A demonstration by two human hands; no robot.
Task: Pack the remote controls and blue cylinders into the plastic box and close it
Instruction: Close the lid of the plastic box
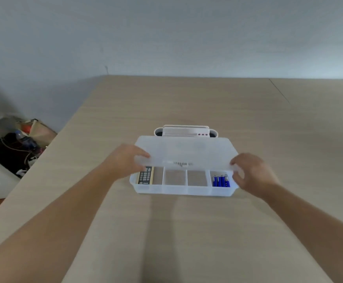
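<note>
Wood-grain table (187,231): pale, wide, bearing everything in the middle of the scene.
Floor clutter (21,139): dark tangled odds and ends at far left, off the table edge.
Left hand (123,160): fingers clasp the left end of the frosted translucent plastic lid (185,152), thumb on top of its near edge.
Dark rectangular remote control (145,176): lies in the leftmost compartment of the clear plastic box (184,189), its far end hidden under the lid.
Clear plastic box: sits at table centre, four compartments visible along the near side; the two middle ones show only the table through the base.
Lid: tilted, near edge raised above the box, a barcode sticker (183,164) near that edge.
White holder (186,130): just behind the box, with rounded ends and three small red dots.
Blue cylinders (221,181): four, side by side in the rightmost compartment.
Right hand (250,172): fingers curl around the lid's right end, gripping it.
</note>
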